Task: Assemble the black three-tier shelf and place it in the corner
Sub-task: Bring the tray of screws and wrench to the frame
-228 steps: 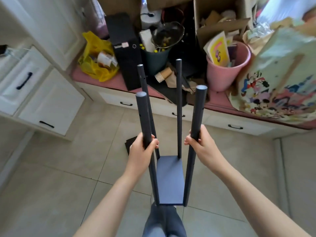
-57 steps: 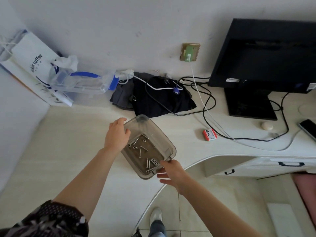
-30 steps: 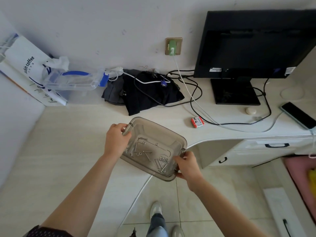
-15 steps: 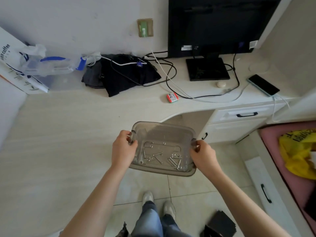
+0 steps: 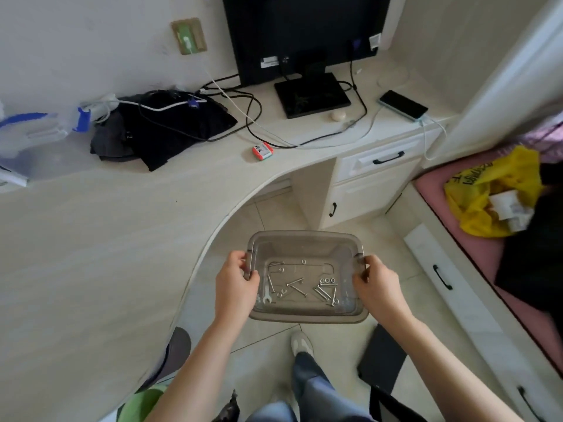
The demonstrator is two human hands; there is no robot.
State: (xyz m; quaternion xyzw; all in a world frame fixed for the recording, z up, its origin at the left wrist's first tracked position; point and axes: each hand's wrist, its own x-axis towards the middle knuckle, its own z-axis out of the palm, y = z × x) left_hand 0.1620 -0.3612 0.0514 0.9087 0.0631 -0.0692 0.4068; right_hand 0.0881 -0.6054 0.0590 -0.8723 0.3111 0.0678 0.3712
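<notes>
Currently, the translucent grey tub (image 5: 304, 236) is held roughly level in the air above the tiled floor (image 5: 380, 239). It sits just off the curved edge of the pale surface (image 5: 91, 239), in front of the person's body.

The left grip (image 5: 236, 284) is curled round the tub's left rim, with fingers and thumb closed over the lip. The right grip (image 5: 376, 289) clasps the right rim in the same manner. Neither touches the contents.

Contents of the tub, all loose on its bottom:
- several long silver screws (image 5: 323, 292) lying at mixed angles
- a short row of small metal rings (image 5: 327, 280) toward the right
- a small flat spanner (image 5: 267, 298) near the left wall

On the floor, a flat black panel (image 5: 382, 357) lies just beside the right forearm. One shoe (image 5: 301, 344) stands below the tub's near edge.

On the surface, well apart from the tub:
- a black monitor (image 5: 304, 32) stands on its square base at the rear
- a phone (image 5: 402, 105) lies to the monitor's right, on a white cable
- a heap of dark cloth (image 5: 176, 126) lies to the left, crossed by cables
- a small red-and-white box (image 5: 262, 150) sits near the front edge

A yellow bag (image 5: 493, 190) rests on the pink ledge at far right.
</notes>
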